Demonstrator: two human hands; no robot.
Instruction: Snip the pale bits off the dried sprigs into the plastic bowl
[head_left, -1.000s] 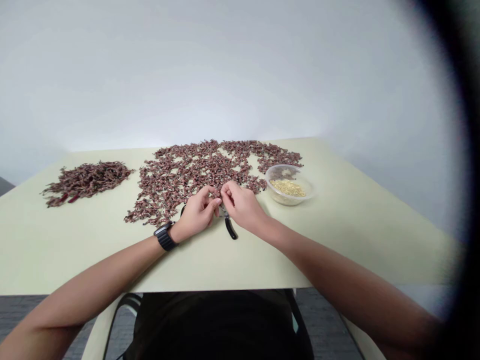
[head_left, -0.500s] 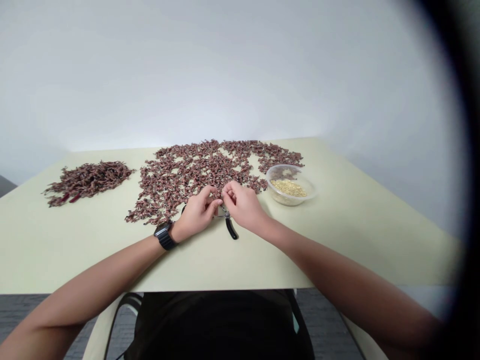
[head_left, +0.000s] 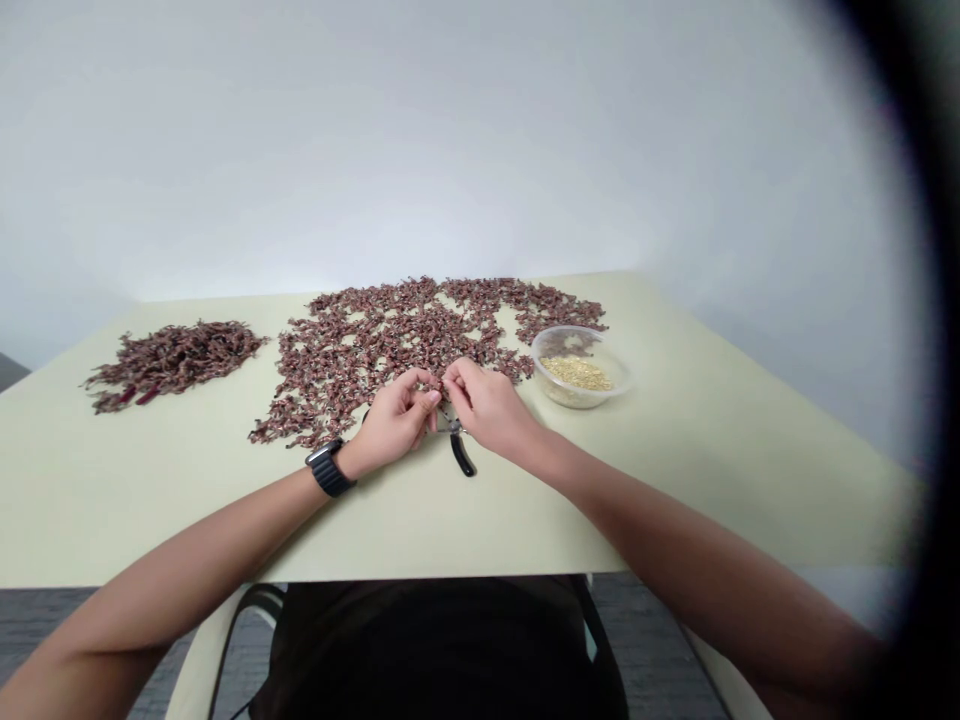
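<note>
My left hand (head_left: pixel 394 418) and my right hand (head_left: pixel 491 405) are close together over the near edge of a wide spread of small reddish-brown pieces (head_left: pixel 375 335). Both have their fingers pinched. Something tiny and dark seems to be between the fingertips, too small to name. Below them on the table lie black-handled pliers (head_left: pixel 463 456); my left hand partly covers their other handle. To the right of my right hand stands a clear plastic bowl (head_left: pixel 559 392) with small golden bits (head_left: pixel 577 373) in it.
A separate heap of longer reddish-brown pieces (head_left: pixel 180 358) lies at the left, with two dark red items (head_left: pixel 139 396) at its near side. Everything rests on a pale yellow table (head_left: pixel 420 530) against a white wall (head_left: pixel 420 140). A dark watch (head_left: pixel 328 468) is on my left wrist.
My left hand has shifted slightly, its thumb drawing back a little from the right fingertips. My right hand stays almost in place, still pinched. The bowl, pliers and heaps are unchanged.
</note>
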